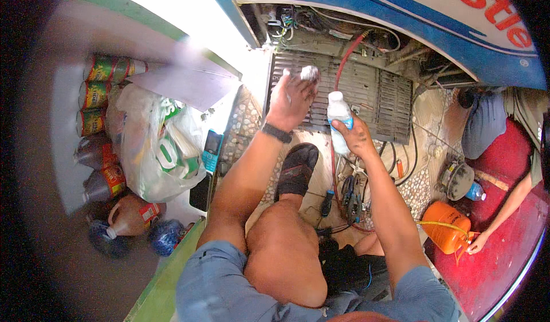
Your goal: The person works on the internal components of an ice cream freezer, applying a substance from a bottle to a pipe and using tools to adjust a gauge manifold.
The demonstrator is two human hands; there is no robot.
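Note:
My right hand [355,134] is wrapped around a plastic bottle [340,105] with whitish contents and a blue label, held nearly upright. To its left, my left hand [291,100] is turned palm up with the thumb apart and dark-stained fingers. A white lump [309,73] of foam or powder lies on its fingertips; which of these I cannot tell. Both hands are over a dusty slatted grille [381,101] at the base of a blue appliance [366,1]. A red hose [346,63] runs from the open compartment down behind the bottle.
A screwdriver [327,203] and pliers [350,203] lie on the floor near my foot. At right, another person's hand [476,243] touches an orange gas cylinder [444,224]. Left are a stuffed plastic bag [152,167], a phone [212,144], bottles [134,216] and cans [94,95].

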